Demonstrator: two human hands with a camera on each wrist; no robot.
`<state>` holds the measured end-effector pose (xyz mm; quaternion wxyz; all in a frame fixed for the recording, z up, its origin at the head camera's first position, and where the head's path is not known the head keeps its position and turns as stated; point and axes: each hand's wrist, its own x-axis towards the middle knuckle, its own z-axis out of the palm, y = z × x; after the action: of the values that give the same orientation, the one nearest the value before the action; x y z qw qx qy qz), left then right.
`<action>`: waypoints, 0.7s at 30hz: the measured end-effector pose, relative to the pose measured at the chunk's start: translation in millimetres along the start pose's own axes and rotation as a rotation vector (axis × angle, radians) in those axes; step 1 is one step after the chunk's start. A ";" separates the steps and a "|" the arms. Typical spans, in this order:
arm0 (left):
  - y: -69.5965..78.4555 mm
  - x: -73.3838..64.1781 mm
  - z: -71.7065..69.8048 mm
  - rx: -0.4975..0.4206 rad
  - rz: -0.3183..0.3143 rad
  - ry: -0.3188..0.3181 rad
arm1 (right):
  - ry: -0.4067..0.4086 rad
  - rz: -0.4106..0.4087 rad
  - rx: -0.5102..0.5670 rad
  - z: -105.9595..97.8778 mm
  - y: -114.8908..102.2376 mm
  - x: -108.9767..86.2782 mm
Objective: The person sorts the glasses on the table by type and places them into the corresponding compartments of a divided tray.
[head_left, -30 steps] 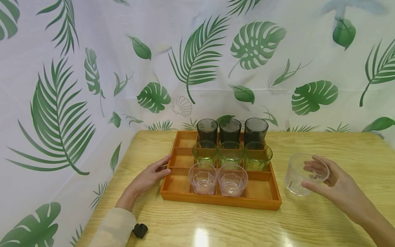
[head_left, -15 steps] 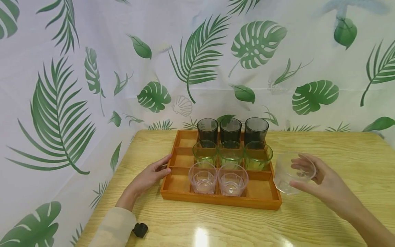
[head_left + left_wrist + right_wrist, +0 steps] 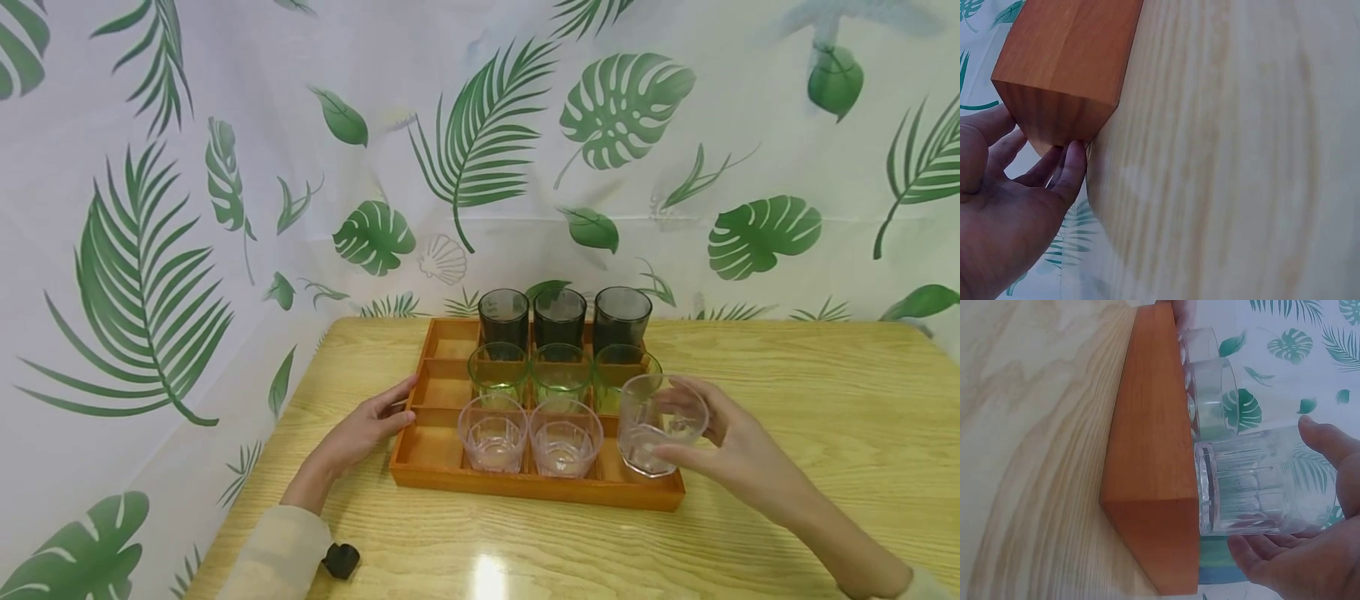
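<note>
My right hand (image 3: 738, 442) holds a clear glass (image 3: 651, 429), thumb on the near side and fingers on the far side. The glass is over the front right compartment of a wooden tray (image 3: 540, 490). In the right wrist view the glass (image 3: 1247, 487) has its base close to the tray's rim; whether it touches the tray I cannot tell. My left hand (image 3: 371, 429) rests against the tray's left wall. In the left wrist view the fingers of the left hand (image 3: 1016, 206) touch the tray's end face (image 3: 1060, 112).
Two clear glasses (image 3: 492, 437) stand in the front row. Behind them are three green glasses (image 3: 561, 379), then three dark grey glasses (image 3: 559, 321). The left column of compartments (image 3: 431, 437) shows bare wood. A black object (image 3: 341, 560) sits by the left sleeve.
My right hand has carried the clear glass leftward, from the table right of the tray to over its front right compartment. The left hand and the tray have stayed put.
</note>
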<state>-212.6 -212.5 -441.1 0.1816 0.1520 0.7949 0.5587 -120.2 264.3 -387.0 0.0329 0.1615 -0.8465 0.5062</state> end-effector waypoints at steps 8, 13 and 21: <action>1.0 -1.2 -0.3 -0.011 0.003 -0.005 | -0.021 -0.002 0.024 11.9 -5.6 4.9; 0.7 -0.7 -0.2 -0.005 0.002 -0.007 | -0.030 0.024 0.027 12.6 -5.0 4.0; -1.1 0.6 -0.4 -0.009 0.000 -0.006 | -0.021 0.025 0.017 14.2 0.0 1.6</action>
<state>-213.3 -213.0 -442.1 0.1845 0.1527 0.7919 0.5617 -120.1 251.5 -393.6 0.0163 0.1564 -0.8445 0.5119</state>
